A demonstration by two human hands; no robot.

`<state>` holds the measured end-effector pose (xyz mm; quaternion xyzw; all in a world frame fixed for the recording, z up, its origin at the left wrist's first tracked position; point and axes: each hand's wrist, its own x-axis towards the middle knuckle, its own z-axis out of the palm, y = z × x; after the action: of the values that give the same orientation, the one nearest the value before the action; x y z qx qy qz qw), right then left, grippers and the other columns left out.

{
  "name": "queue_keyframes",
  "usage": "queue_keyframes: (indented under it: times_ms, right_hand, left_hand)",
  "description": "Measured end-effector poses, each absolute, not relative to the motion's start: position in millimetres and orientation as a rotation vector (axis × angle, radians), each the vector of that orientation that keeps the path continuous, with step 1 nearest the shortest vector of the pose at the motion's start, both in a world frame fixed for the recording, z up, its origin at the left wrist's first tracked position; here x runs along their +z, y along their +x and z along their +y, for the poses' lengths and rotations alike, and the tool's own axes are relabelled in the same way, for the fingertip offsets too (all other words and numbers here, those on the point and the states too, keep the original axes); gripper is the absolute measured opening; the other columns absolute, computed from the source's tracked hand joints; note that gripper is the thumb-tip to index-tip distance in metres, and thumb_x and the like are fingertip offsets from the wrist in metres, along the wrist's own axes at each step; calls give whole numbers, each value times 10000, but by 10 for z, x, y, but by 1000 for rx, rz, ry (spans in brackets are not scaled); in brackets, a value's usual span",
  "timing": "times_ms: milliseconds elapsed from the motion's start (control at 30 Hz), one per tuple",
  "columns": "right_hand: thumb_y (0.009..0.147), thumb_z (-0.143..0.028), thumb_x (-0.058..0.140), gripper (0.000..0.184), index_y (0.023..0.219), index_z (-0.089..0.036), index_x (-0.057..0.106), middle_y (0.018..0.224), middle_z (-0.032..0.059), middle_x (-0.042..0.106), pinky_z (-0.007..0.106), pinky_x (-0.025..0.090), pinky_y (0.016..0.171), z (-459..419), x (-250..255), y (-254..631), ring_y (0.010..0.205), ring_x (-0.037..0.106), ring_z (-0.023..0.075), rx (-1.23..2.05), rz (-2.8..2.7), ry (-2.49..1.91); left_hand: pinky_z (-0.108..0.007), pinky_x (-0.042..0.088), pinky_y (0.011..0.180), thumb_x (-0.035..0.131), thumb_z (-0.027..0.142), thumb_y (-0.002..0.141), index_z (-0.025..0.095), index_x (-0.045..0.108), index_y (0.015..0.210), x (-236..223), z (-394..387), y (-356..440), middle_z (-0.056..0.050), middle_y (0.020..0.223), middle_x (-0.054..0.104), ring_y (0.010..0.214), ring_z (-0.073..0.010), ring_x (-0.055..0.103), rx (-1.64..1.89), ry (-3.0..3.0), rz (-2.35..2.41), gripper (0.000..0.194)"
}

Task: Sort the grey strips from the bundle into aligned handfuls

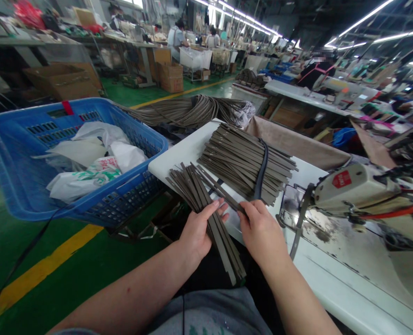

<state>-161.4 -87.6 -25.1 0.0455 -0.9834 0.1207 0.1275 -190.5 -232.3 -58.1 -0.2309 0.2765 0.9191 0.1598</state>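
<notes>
My left hand (202,228) is closed around a bundle of grey-brown flat strips (195,193), which fans out at its far end over the table's edge. Close by on the right, my right hand (260,228) pinches the near end of a separate strip (223,190) that slants away beside the bundle. Beyond both hands a larger pile of the same strips (239,158) lies on the white table (167,160). A dark band (262,170) crosses over that pile.
A sewing machine (360,190) stands at the right of the table. On the left sits a blue plastic basket (122,197) with white plastic bags (91,172) inside. Long strips in a heap (188,109) lie behind the table. Other people work farther off.
</notes>
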Motion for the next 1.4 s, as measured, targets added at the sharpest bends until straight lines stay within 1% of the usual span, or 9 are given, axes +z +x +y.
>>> queue_keyframes:
  times_ms: [233, 333, 433, 633, 833, 967, 1100, 1233, 1400]
  right_hand:
    - [1033, -340, 408, 303, 1012, -210, 682, 929, 73, 636, 316, 530, 775, -877, -221, -1587, 832, 646, 202, 700, -2878, 379]
    - [996, -384, 492, 302, 1121, -158, 648, 1112, 152, 642, 422, 520, 900, -737, -367, -1709, 994, 634, 286, 432, -2812, 222]
    - [932, -404, 604, 479, 1305, -109, 546, 1260, 217, 594, 496, 489, 960, -642, -528, -1793, 1123, 583, 358, 200, -2817, 199]
    - [939, -231, 567, 283, 1198, -123, 597, 1013, 142, 633, 416, 482, 909, -682, -574, -1797, 965, 593, 290, 117, -2934, 187]
    - [939, -168, 526, 132, 1013, -138, 631, 937, 117, 603, 375, 459, 848, -735, -498, -1797, 900, 570, 267, 18, -2978, 247]
    - [948, -135, 493, 135, 974, -141, 626, 925, 114, 595, 381, 451, 809, -781, -473, -1775, 860, 564, 263, -123, -2943, 302]
    - [965, -160, 495, 128, 1004, -150, 617, 906, 91, 586, 369, 451, 770, -885, -404, -1673, 827, 568, 250, -33, -2880, 326]
    - [999, -191, 448, 199, 1108, -159, 612, 944, 84, 614, 352, 464, 784, -995, -280, -1562, 836, 583, 232, 139, -2856, 528]
    - [1038, -296, 404, 255, 1013, -197, 638, 953, 89, 645, 348, 477, 855, -932, -163, -1690, 903, 606, 230, 356, -2845, 476]
  left_hand:
    - [-298, 612, 717, 875, 159, 656, 100, 704, 775, -581, -2299, -1912, -78, 755, 732, 709, -179, 708, 2575, -634, 809, 217]
    - [-299, 620, 726, 874, 133, 648, 101, 692, 739, -581, -2311, -1904, -48, 703, 701, 674, -158, 692, 2581, -697, 809, 206]
    - [-275, 616, 698, 887, 145, 640, 110, 700, 778, -567, -2333, -1891, -23, 686, 680, 624, -128, 664, 2604, -650, 810, 235]
    - [-240, 600, 649, 889, 123, 621, 114, 687, 785, -539, -2354, -1892, 0, 642, 643, 544, -97, 617, 2619, -678, 833, 260]
    - [-300, 625, 712, 760, 57, 731, 105, 677, 766, -546, -2336, -1918, -45, 690, 677, 647, -147, 679, 2616, -850, 804, 102]
    - [-354, 627, 787, 737, 52, 756, 95, 702, 831, -548, -2344, -1910, -113, 889, 743, 864, -219, 727, 2619, -834, 756, 94]
    - [-368, 618, 813, 791, 79, 722, 104, 720, 881, -537, -2351, -1900, -127, 1021, 753, 942, -249, 723, 2645, -728, 751, 176]
    - [-314, 606, 784, 858, 137, 675, 100, 729, 896, -531, -2356, -1910, -107, 902, 759, 833, -208, 723, 2658, -650, 786, 258]
    - [-293, 605, 704, 869, 101, 638, 120, 685, 793, -577, -2356, -1908, -48, 734, 707, 679, -161, 689, 2637, -694, 786, 241]
